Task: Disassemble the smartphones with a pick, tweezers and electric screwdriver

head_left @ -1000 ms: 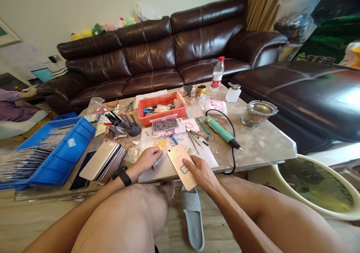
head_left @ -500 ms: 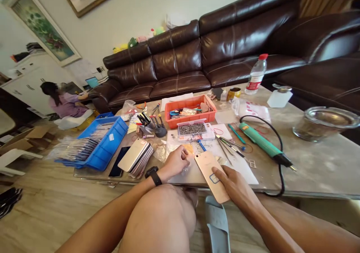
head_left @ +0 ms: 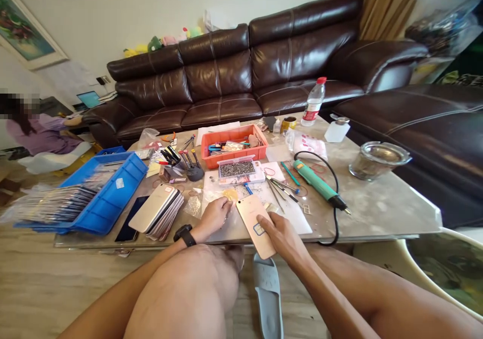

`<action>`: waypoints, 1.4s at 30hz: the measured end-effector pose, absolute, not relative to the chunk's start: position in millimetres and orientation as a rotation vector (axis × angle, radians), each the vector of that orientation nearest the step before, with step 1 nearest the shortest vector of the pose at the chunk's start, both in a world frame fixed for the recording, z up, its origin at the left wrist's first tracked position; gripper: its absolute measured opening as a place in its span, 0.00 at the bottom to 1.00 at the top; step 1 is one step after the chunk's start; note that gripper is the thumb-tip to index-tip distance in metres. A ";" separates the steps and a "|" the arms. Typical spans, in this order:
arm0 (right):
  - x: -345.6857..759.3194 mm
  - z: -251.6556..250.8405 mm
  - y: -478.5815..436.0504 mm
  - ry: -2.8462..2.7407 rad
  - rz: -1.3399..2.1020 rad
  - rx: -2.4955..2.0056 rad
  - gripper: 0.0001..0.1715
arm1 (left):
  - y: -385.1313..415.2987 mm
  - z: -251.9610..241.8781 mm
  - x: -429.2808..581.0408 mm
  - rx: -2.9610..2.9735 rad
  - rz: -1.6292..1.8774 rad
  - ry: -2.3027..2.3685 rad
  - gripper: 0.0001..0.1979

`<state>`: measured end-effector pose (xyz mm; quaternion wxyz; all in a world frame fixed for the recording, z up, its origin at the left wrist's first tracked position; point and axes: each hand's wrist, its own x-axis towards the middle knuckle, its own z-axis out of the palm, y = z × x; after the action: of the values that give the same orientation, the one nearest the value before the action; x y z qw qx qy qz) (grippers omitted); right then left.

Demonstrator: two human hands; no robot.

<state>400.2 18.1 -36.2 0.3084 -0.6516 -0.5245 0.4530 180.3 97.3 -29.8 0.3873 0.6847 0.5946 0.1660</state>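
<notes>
My right hand (head_left: 277, 228) grips a gold smartphone (head_left: 253, 217) by its lower right edge, thumb across the back. The phone's back faces up and bears a small blue-framed sticker. To its left, my left hand (head_left: 216, 214), with a black watch on the wrist, is closed with fingertips pinched together; what they hold is too small to make out. A yellowish film piece (head_left: 230, 194) lies just beyond those fingers on the white paper sheet (head_left: 292, 218). Past the phone are a small blue screwdriver (head_left: 248, 188) and an open clear case of screws (head_left: 237, 168).
A stack of phones (head_left: 156, 210) and a blue crate (head_left: 109, 198) of bagged flat parts stand left. An orange tray (head_left: 234, 150) is behind. Tweezers (head_left: 277, 193), a green soldering iron (head_left: 320, 183), a bottle (head_left: 313, 102) and a glass bowl (head_left: 377, 160) are right. A person sits far left.
The view has swung to the right, so the table and things on it appear further left. My right hand still holds the phone, and my left hand stays closed beside it.
</notes>
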 end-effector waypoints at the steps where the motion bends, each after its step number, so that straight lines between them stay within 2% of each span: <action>1: 398.6 -35.9 18.4 -1.389 1.198 -1.716 0.24 | 96.7 -30.4 180.2 1.734 0.413 1.509 0.16; 8: 390.8 -30.0 19.3 -1.432 1.191 -1.719 0.22 | 92.2 -31.2 176.5 1.692 0.297 1.431 0.15; 20: 384.9 -19.5 9.3 -1.633 1.021 -1.982 0.17 | 95.7 -26.5 177.6 1.705 0.239 1.476 0.13; 31: 382.3 -15.0 5.8 -1.717 0.967 -1.992 0.16 | 85.3 -0.4 193.1 2.069 0.306 1.463 0.13; 38: 376.8 -11.8 9.1 -1.775 0.998 -1.931 0.15 | 87.9 -1.2 196.2 2.366 0.331 1.327 0.07; 42: 376.7 -13.5 13.3 -1.765 1.026 -1.879 0.15 | 87.2 -3.2 193.9 2.469 0.301 1.228 0.08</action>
<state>376.7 13.3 -13.5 0.1824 -0.6659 -0.6253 0.3637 193.9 87.2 -3.2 0.1826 0.8751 0.4353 0.1066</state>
